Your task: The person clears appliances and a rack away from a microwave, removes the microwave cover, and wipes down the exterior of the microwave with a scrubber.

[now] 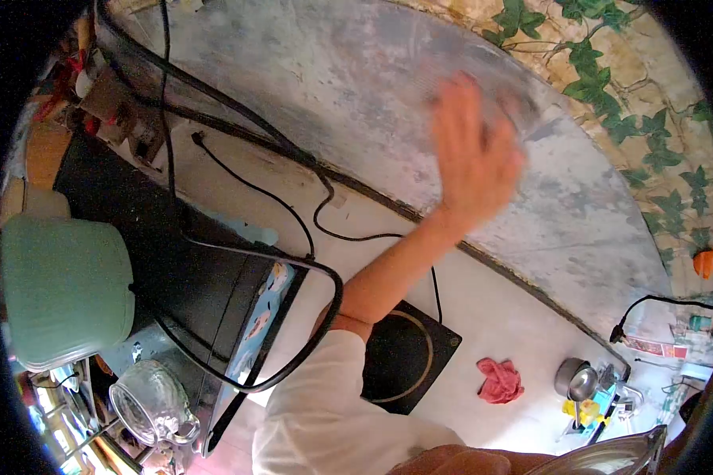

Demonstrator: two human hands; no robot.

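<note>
My left hand (475,158) reaches up from a white sleeve (317,404) and lies against the grey marbled panel (356,71). Its fingers are stretched out, though motion smears them. A faint greyish-brown blur borders the fingertips, and I cannot make out what it is. Beneath the forearm, a black square hotplate (400,356) with a pale ring rests on the white surface, partly covered by my arm. To its right lies a crumpled red cloth (499,381). My right hand does not show.
Black cables (222,95) loop across the left and middle. A green pot (67,289) and a glass jug (152,404) stand on the left near a dark appliance (190,277). A small metal pan (582,383) sits at lower right, below a black plug (617,333). Ivy-patterned covering (602,79) borders the panel.
</note>
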